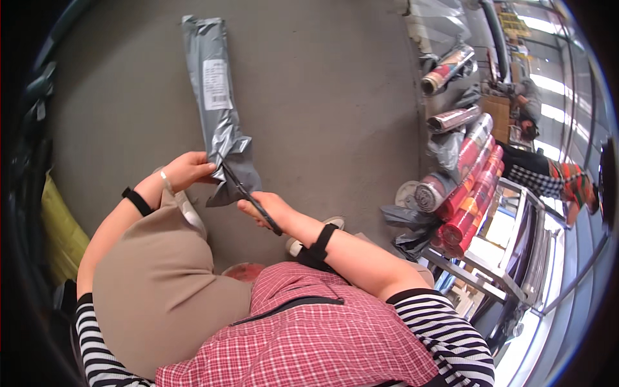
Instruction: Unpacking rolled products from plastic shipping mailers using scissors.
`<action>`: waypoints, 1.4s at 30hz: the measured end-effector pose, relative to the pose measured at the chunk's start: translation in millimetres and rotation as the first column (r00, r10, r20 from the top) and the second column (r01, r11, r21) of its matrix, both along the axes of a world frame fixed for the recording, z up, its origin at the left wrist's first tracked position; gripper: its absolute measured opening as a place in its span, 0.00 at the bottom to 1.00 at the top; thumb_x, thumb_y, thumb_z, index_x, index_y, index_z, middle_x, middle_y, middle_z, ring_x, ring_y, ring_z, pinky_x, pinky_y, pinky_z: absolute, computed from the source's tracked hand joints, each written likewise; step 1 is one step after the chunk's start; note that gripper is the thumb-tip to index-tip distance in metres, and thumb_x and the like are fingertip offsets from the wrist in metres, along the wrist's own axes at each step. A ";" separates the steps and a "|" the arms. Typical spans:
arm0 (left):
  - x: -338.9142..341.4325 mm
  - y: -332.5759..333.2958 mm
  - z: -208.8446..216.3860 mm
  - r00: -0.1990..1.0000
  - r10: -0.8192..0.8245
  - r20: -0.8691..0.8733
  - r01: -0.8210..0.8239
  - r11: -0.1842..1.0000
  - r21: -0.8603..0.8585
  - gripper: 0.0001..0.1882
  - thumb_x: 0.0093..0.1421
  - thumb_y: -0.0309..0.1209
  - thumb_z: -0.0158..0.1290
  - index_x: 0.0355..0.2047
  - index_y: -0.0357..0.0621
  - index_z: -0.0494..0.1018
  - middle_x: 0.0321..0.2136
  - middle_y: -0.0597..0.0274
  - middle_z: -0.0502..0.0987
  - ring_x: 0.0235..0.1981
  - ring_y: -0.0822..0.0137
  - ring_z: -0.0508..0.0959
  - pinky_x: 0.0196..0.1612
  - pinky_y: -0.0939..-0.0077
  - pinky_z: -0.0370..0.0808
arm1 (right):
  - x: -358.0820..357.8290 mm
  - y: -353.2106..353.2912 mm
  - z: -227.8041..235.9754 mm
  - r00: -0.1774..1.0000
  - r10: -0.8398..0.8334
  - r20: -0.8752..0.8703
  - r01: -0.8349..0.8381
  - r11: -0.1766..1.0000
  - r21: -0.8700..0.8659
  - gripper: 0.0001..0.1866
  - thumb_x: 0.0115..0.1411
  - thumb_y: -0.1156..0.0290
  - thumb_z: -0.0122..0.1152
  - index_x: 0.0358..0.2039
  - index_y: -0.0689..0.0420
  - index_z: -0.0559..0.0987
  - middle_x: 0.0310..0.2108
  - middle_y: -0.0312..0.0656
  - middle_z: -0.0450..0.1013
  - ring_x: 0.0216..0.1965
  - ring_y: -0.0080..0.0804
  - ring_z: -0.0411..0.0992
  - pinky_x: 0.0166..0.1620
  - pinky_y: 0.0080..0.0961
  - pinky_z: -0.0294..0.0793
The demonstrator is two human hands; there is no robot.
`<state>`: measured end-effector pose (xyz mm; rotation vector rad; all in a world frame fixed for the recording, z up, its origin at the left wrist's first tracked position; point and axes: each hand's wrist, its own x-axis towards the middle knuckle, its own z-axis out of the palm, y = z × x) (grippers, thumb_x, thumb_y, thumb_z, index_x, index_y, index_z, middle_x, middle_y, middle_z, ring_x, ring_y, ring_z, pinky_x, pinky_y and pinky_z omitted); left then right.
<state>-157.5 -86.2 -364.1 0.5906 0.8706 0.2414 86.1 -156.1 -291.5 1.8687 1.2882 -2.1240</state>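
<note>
A long grey plastic mailing bag with a white printed label lies on the floor, stretching away from me. Its near end is crumpled and lifted. My left hand pinches the bag's left edge at that end. In my right hand is a long dark tool that looks like scissors. The slim far part of this tool rests against the crumpled plastic, close to my left fingers. Whether it has cut into the bag, I cannot tell.
Rolls wrapped in clear film, several of them red, are stacked at the right beside grey plastic and a metal frame. A yellow bundle lies at the left. Other people are at the far right. My bent knee is close below my left hand.
</note>
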 end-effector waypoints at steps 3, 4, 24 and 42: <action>4.5 6.6 7.9 0.994 0.023 0.103 -0.023 1.000 0.000 0.11 0.67 0.29 0.46 0.42 0.34 0.71 0.42 0.60 0.75 0.45 0.66 0.76 0.54 0.65 0.75 | -8.3 15.0 0.1 0.999 0.014 -0.038 -0.015 1.000 -0.010 0.28 0.57 0.40 0.58 0.27 0.58 0.75 0.19 0.35 0.68 0.19 0.23 0.66 0.22 0.22 0.65; 6.5 9.1 7.4 0.994 0.012 0.107 -0.016 0.999 0.035 0.11 0.67 0.29 0.45 0.43 0.34 0.71 0.42 0.60 0.75 0.46 0.66 0.76 0.54 0.64 0.75 | -7.9 18.8 -2.0 1.000 0.027 -0.001 -0.027 0.999 -0.037 0.28 0.57 0.40 0.58 0.27 0.58 0.75 0.19 0.35 0.68 0.19 0.23 0.66 0.22 0.22 0.65; -0.5 -4.3 22.5 0.979 -0.201 0.038 0.190 0.961 0.200 0.17 0.62 0.40 0.54 0.26 0.37 0.72 0.26 0.67 0.76 0.32 0.77 0.74 0.39 0.77 0.72 | -56.4 179.2 2.5 0.980 -0.197 0.033 0.198 0.980 -0.034 0.37 0.52 0.28 0.51 0.21 0.56 0.69 0.12 0.32 0.61 0.12 0.24 0.61 0.18 0.22 0.65; -16.6 -17.5 -11.8 0.989 0.049 -0.139 -0.037 0.995 0.088 0.11 0.59 0.32 0.53 0.24 0.37 0.73 0.25 0.67 0.74 0.30 0.74 0.76 0.40 0.77 0.77 | -11.1 87.9 -41.6 0.896 0.119 0.428 -0.339 0.804 0.488 0.28 0.52 0.48 0.59 0.34 0.65 0.79 0.28 0.54 0.77 0.33 0.42 0.78 0.38 0.36 0.76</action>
